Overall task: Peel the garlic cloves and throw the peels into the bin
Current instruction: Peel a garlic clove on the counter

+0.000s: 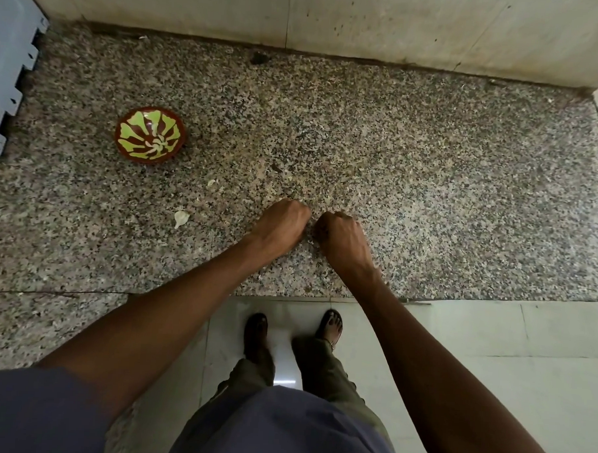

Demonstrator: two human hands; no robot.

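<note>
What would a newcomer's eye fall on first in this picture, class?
First, the brown bowl with its green swirl, bright on the speckled granite counter at the left. Next, the left hand and right hand, curled close together at the centre. A garlic clove lies left of them.

fingers (301, 209) curled under both hands, contents hidden | grey rack (6, 59) cut off left

Both arms stretched forward and down
Left hand (280, 222) and right hand (338, 235) sit close together, knuckles up, fingers curled under.
</note>
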